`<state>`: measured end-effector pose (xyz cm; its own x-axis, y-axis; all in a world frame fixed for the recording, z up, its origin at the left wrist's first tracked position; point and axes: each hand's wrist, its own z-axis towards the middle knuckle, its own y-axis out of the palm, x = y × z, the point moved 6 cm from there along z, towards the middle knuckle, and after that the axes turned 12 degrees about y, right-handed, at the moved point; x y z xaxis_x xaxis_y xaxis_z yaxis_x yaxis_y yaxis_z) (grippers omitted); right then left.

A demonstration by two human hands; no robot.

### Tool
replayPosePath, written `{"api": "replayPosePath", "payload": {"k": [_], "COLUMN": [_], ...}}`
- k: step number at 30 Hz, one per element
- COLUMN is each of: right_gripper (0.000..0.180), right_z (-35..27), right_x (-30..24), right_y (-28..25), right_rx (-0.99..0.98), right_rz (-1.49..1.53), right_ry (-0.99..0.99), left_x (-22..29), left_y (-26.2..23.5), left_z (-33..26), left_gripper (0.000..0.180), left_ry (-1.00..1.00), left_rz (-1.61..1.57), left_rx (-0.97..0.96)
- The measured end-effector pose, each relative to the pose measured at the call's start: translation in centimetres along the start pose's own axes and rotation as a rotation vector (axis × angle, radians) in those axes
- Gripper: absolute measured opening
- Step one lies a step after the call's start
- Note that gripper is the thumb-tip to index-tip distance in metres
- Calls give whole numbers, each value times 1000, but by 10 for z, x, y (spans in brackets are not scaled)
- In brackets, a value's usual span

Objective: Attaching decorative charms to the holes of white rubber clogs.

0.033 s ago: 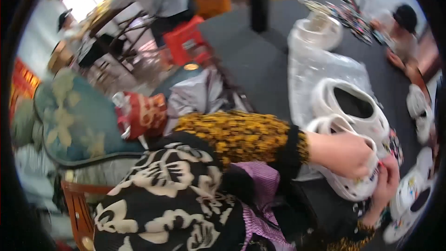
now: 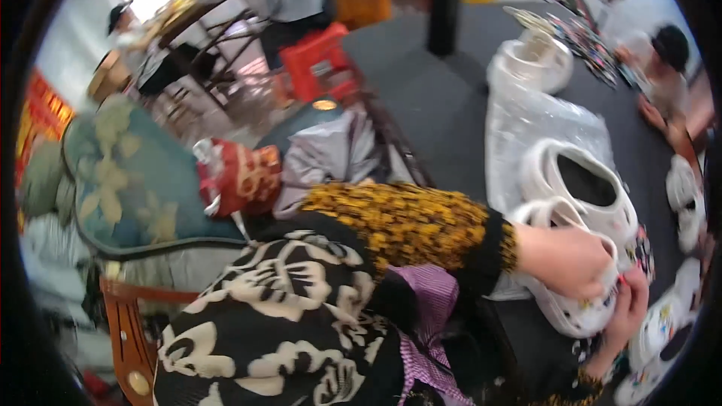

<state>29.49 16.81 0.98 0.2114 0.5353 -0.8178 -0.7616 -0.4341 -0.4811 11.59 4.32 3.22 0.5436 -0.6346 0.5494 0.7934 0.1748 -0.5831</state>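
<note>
A white clog [image 2: 571, 316] with small coloured charms on its toe lies at the near right of the table. My left hand [image 2: 568, 259] reaches across it, its closed fingers dipping into the opening. From the near right, my right hand [image 2: 628, 307] presses bent fingers against the clog's outer side, close to the left fingertips. A small red spot shows at its fingertips; whether it is a nail or a charm I cannot tell. Beside this clog stands a second white clog [image 2: 532, 173], on or against a clear plastic bag [image 2: 508, 135].
Another white clog [image 2: 553, 68] sits farther back by a pile of small charms [image 2: 594, 53]. Decorated white shoes [image 2: 654, 334] lie along the right edge. A black cylinder [image 2: 445, 11] stands on the dark table [image 2: 398, 53]. Across it works another person [image 2: 658, 71]. A green padded chair [image 2: 143, 188] is at left.
The whole view has shifted slightly, so things sit a little farther right and lower. Both hands stay at the same clog, with only slight finger movement.
</note>
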Motion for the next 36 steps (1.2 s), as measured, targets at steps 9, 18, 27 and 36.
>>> {"api": "replayPosePath", "payload": {"k": [9, 18, 27, 36], "right_gripper": [13, 11, 8, 9], "right_z": [-10, -10, -12, -21], "right_x": [-46, -62, -70, -73], "right_y": [32, 41, 36, 44], "right_rx": [23, -12, 19, 20], "right_rz": [17, -79, -117, -60], "right_ry": [56, -151, -218, -172], "left_x": [-9, -15, 14, 20], "left_y": [6, 10, -4, -9], "left_z": [-14, -16, -19, -31], "left_gripper": [33, 38, 48, 45], "left_ry": [-82, -42, 16, 32], "left_rz": [-64, 49, 133, 138], "left_rx": [-8, 8, -35, -47]}}
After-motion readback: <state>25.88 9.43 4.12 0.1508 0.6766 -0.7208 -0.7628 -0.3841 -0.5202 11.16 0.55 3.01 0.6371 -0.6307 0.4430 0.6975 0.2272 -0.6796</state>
